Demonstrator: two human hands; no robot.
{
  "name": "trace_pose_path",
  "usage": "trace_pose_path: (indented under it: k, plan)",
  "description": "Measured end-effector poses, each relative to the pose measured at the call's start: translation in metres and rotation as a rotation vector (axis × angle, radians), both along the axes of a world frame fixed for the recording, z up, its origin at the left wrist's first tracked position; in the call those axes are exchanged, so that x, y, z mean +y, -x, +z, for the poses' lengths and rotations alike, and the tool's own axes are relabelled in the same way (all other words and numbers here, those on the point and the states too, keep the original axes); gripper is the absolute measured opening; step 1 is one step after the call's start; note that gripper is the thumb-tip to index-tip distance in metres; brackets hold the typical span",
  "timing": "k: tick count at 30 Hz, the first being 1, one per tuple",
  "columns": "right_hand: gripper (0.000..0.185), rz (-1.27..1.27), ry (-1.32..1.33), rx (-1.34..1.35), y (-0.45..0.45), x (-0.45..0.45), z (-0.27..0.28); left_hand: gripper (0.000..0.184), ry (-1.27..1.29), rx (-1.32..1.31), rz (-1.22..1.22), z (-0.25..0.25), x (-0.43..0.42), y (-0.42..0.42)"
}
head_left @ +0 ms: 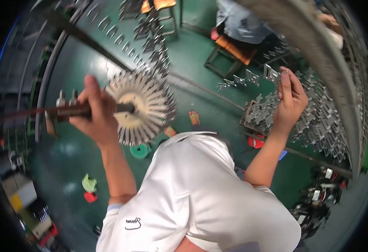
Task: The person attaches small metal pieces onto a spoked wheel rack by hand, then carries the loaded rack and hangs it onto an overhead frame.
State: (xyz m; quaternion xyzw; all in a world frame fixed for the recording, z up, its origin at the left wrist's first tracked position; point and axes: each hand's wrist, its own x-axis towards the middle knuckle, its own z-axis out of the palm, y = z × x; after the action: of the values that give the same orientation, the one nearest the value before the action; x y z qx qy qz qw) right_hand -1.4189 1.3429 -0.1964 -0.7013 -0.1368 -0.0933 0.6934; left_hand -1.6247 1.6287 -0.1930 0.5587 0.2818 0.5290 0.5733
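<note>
My left hand [95,111] is closed around a dark metal bar [70,110], its thumb pointing up. Beside this hand, on the bar's end, is a round wheel [135,107] with a pale hub and many flat metal blades around its rim. My right hand [291,94] is raised on the right, thumb and fingers pinching a small shiny bent metal bracket [271,73]. A row of similar brackets [238,81] trails off to the left of it. Under and behind my right hand lies a large heap of grey metal brackets [318,111].
A person in blue clothing [245,23] sits on a wooden stool [236,48] at the top. Strings of metal pieces [152,38] hang beyond the wheel. A thick curved beam [322,54] arches over the right side. A green ring [140,151] lies on the floor.
</note>
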Motion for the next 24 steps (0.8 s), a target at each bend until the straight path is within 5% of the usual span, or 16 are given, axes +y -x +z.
trace_pose_path:
  k: [4,7,14,24]
  plan:
    - [0.014,0.115,0.195,0.126,0.023,-0.010,-0.016,0.053,-0.117,0.013,-0.047,0.014,-0.014,0.002]
    - [0.014,0.471,0.223,-0.029,0.034,-0.008,-0.026,0.056,-0.150,0.055,-0.047,0.018,-0.016,0.005]
    - [0.013,0.961,0.251,0.161,0.067,0.025,-0.040,0.056,-0.181,0.006,-0.032,0.026,-0.022,0.000]
    - [0.013,1.112,0.232,0.220,0.115,0.061,-0.072,0.056,-0.183,-0.004,-0.024,0.034,-0.029,0.002]
